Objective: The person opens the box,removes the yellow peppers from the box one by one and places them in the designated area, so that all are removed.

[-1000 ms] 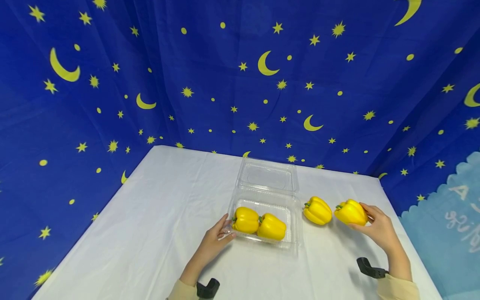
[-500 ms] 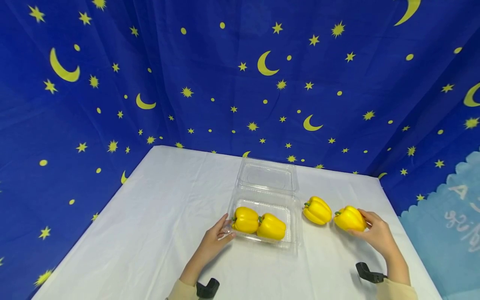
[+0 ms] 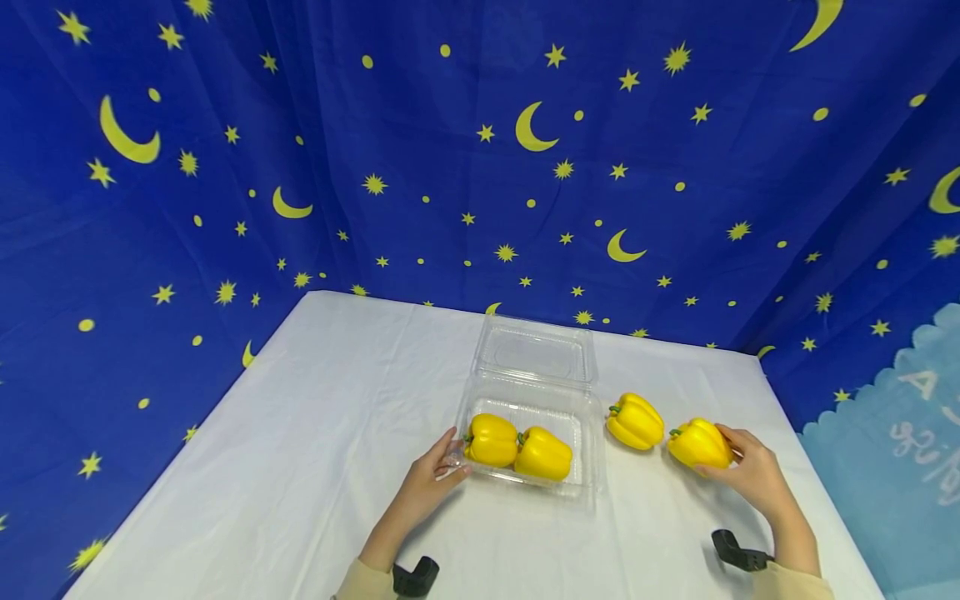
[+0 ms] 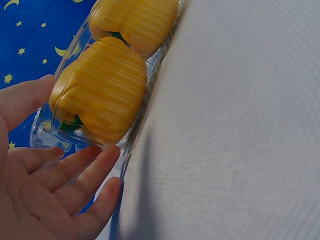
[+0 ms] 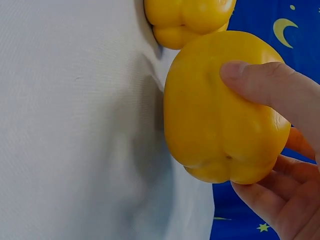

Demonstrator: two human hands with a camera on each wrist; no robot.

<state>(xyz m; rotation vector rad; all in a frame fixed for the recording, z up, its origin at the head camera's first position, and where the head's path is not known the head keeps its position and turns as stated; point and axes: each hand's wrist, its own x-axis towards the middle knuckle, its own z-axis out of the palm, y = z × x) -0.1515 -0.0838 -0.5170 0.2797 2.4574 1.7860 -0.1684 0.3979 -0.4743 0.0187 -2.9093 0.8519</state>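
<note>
My right hand (image 3: 753, 471) grips a yellow bell pepper (image 3: 699, 442) low over the table's right side. In the right wrist view the thumb lies across this bell pepper (image 5: 225, 115) and the fingers are round its far side. Just left of it another yellow bell pepper (image 3: 635, 422) lies on the cloth. My left hand (image 3: 427, 483) holds the near left corner of a clear plastic clamshell container (image 3: 588, 442), thumb and fingers either side of the corner. Inside sit two more peppers, a left one (image 3: 491, 440) and a right one (image 3: 543, 454), side by side along the front.
The container's clear lid (image 3: 534, 352) lies folded back behind it. White cloth covers the table (image 3: 337, 417). A blue curtain (image 3: 420, 150) with moons and stars stands behind and at the sides. Each wrist wears a black mount, such as the right mount (image 3: 738, 552).
My right hand has lowered with the bell pepper, slightly toward me, most of it in the first half second. The left hand, the container and the other peppers have stayed put.
</note>
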